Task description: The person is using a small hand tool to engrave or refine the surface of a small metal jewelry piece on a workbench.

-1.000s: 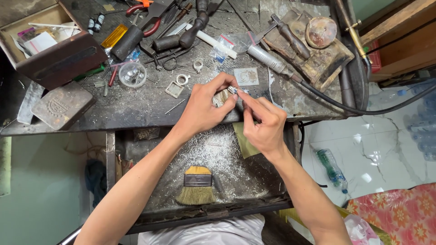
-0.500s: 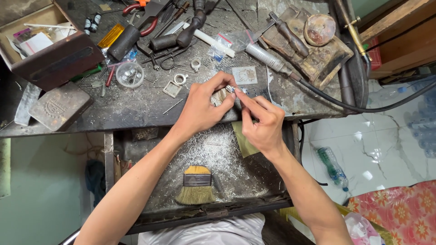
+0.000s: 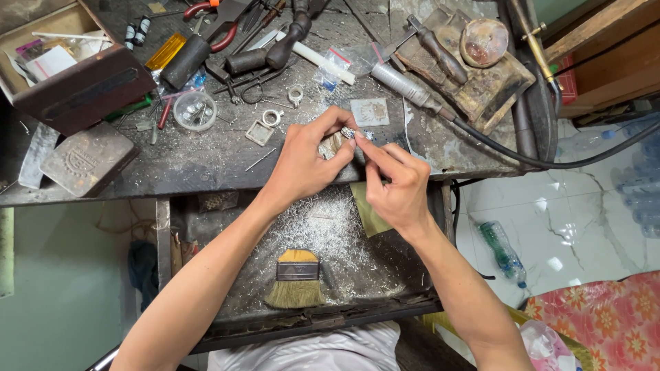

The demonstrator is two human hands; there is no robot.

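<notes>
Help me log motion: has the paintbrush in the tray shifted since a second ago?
No. The paintbrush lies in the same spot in the filings tray, bristles toward the person, handle toward the bench edge.

Small ring in left hand: shiny metal, bright glints. Table: dark worn surface, rough, scratched, dusted with pale filings. Tray below: matt, covered in silvery metal shavings. Brush: wooden handle, metal ferrule, pale coarse bristles. Tin box: dull grey embossed metal. Round dish: clear glossy plastic. Hose: black matt rubber. Floor: glossy white tile.
</notes>
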